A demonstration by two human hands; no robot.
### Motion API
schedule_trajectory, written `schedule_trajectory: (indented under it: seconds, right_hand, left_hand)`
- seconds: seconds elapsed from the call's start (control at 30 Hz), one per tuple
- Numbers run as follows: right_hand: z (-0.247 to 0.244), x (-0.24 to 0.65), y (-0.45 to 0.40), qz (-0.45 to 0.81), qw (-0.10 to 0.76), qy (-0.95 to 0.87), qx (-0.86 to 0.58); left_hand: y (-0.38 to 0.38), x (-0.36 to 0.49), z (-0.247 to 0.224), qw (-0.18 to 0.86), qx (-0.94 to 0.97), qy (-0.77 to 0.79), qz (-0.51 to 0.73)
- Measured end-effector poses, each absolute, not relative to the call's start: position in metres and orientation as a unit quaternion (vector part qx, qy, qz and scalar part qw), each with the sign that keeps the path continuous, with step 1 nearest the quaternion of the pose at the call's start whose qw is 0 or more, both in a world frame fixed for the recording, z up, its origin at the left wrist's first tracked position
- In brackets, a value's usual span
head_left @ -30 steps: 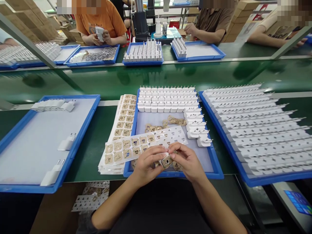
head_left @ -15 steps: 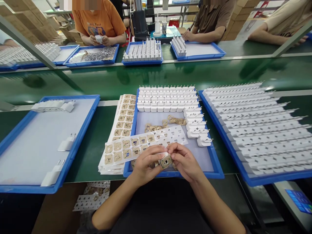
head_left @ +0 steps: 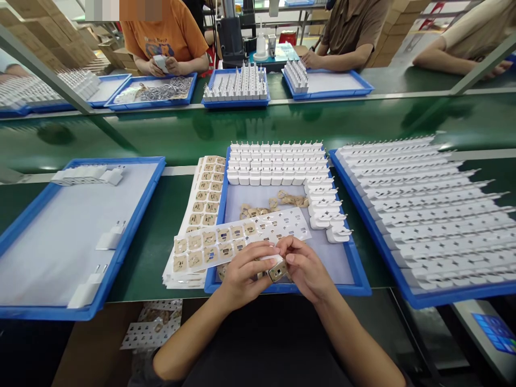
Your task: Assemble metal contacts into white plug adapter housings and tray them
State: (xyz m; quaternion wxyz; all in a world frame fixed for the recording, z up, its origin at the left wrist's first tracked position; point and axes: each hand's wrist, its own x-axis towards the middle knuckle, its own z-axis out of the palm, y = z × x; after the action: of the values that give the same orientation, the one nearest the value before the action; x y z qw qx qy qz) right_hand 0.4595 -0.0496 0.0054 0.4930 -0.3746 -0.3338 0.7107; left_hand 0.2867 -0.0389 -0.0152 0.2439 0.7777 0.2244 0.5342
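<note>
Gripping a white piece [head_left: 277, 270] with a tan face, the left hand [head_left: 245, 271] holds it over the near edge of the middle tray [head_left: 360, 269]. The right hand [head_left: 308, 269] closes thumb and finger at its right edge; whether they grasp anything, one cannot tell. A label sheet [head_left: 278, 226] overlaps the left rim; tray floor shows between sheet and right rim.
</note>
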Motion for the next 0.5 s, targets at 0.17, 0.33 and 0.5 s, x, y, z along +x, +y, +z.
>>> schedule_trajectory:
  seconds: [0.17,0.33,0.5]
  right_hand:
    - [0.005,0.465,-0.049,0.667,0.491,-0.393,-0.399]
    - [0.01,0.479,-0.05,0.504,0.482,-0.596,-0.398]
    - [0.009,0.478,-0.055,0.205,0.504,-0.739,-0.397]
  left_hand:
    - [-0.039,0.287,-0.013,0.258,0.771,0.233,0.534]
    - [-0.04,0.287,-0.013,0.282,0.761,0.244,0.532]
    - [-0.043,0.286,-0.012,0.301,0.754,0.293,0.505]
